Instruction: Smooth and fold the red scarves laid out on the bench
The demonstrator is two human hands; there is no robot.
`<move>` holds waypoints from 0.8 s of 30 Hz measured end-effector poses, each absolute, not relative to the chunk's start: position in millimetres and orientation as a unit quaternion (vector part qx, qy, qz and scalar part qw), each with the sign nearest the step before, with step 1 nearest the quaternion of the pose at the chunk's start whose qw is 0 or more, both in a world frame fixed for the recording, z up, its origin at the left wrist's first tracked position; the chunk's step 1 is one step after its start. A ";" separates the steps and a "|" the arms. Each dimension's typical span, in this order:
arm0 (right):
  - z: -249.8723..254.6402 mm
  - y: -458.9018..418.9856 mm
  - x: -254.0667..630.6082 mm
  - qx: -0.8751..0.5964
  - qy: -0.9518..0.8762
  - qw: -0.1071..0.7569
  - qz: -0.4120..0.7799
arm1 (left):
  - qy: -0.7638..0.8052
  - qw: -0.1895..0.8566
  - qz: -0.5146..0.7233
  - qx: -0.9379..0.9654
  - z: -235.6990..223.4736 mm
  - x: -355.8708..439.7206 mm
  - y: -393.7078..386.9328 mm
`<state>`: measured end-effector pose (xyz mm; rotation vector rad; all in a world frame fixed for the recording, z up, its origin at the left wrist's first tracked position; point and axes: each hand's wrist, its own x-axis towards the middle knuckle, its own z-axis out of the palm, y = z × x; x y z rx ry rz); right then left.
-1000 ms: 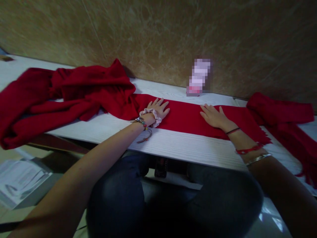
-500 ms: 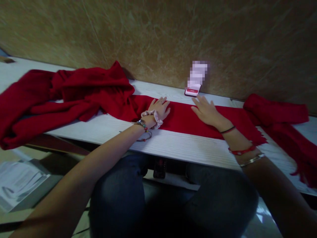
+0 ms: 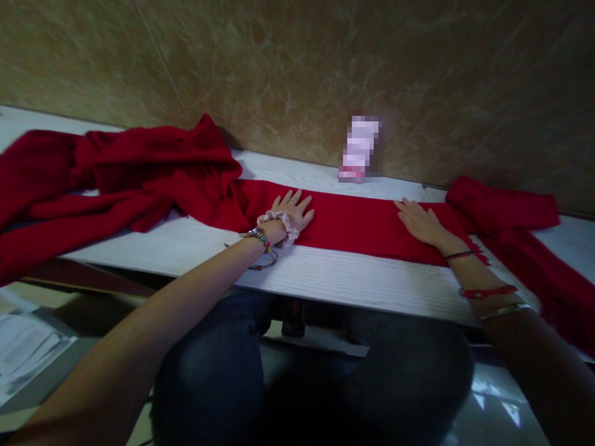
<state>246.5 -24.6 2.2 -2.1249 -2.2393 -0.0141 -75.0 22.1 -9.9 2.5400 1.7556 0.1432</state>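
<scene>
A long strip of red cloth, like a scarf with a fringed end (image 3: pixel 348 223), lies flat along the white tabletop. My left hand (image 3: pixel 292 210) rests on it with the fingers spread, a scrunchie and beaded bracelets at the wrist. Toward the fringed right end, my right hand (image 3: pixel 421 224) lies palm down on the same cloth, fingers stretched out. To the left, the red cloth runs into a rumpled heap (image 3: pixel 158 164). Part of a thin dark pointed object (image 3: pixel 227 246) shows beside my left wrist; what it is I cannot tell.
Against the marbled wall (image 3: pixel 279 74) leans a phone (image 3: pixel 360 148), its screen blurred out. More folded red cloth (image 3: pixel 506 207) lies at the right on the white table (image 3: pixel 325 275). Below the left edge stands a box of papers (image 3: pixel 28 350). A dark phone-like object (image 3: pixel 294 317) is under the table edge.
My right hand has moved right along the cloth, from near the phone toward the fringed end, and now lies flat. My left hand stays in place on the cloth. The view has shifted slightly.
</scene>
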 end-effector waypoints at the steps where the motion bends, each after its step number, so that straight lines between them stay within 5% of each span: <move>1: 3.4 -27.7 254.7 -0.696 -0.717 0.029 -0.009 | 0.568 0.026 0.048 0.821 -10.5 -75.6 22.4; 7: 18.8 -33.5 271.8 -0.720 -0.690 0.047 -0.053 | 0.571 0.015 0.052 0.819 -9.2 -75.7 21.6; 17: 7.1 -42.4 147.7 -0.557 -0.829 0.029 -0.040 | 0.550 0.026 0.041 0.833 -4.6 -66.6 5.0; 24: 0.3 -59.1 211.2 -0.611 -0.790 0.007 -0.046 | 0.550 0.026 0.034 0.834 -5.3 -71.1 7.3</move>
